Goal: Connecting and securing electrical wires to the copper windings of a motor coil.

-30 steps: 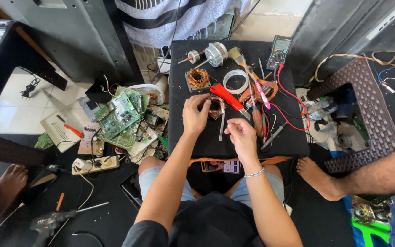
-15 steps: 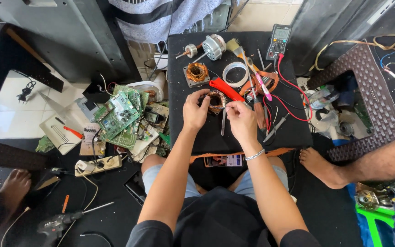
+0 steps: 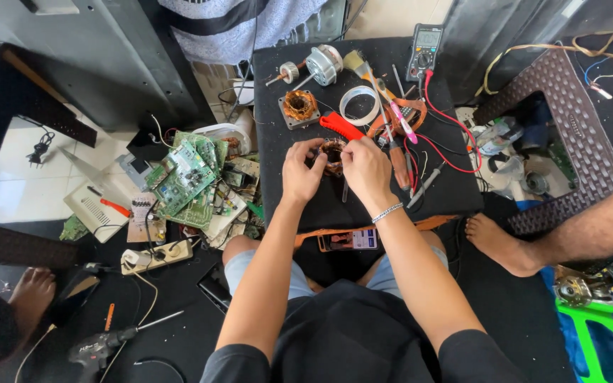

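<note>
Both hands meet over a small copper-wound motor stator [image 3: 333,154] on the black work board [image 3: 299,206]. My left hand [image 3: 301,171] grips its left side. My right hand [image 3: 365,164], with a silver bracelet at the wrist, pinches its right side; the fingers hide most of the coil. A red-handled tool [image 3: 342,126] lies just beyond my hands. A second copper stator [image 3: 299,106] sits farther back on the left.
A tape ring [image 3: 359,104], a brush, screwdrivers, a multimeter [image 3: 424,44] with red leads and a motor rotor [image 3: 319,65] lie on the board. Green circuit boards [image 3: 189,177] pile at the left. Another person's bare foot [image 3: 494,245] rests at the right, a brown stool [image 3: 569,113] behind it.
My right hand has moved left and up to join the left hand on the stator. The view has shifted slightly; the left hand stays on the coil.
</note>
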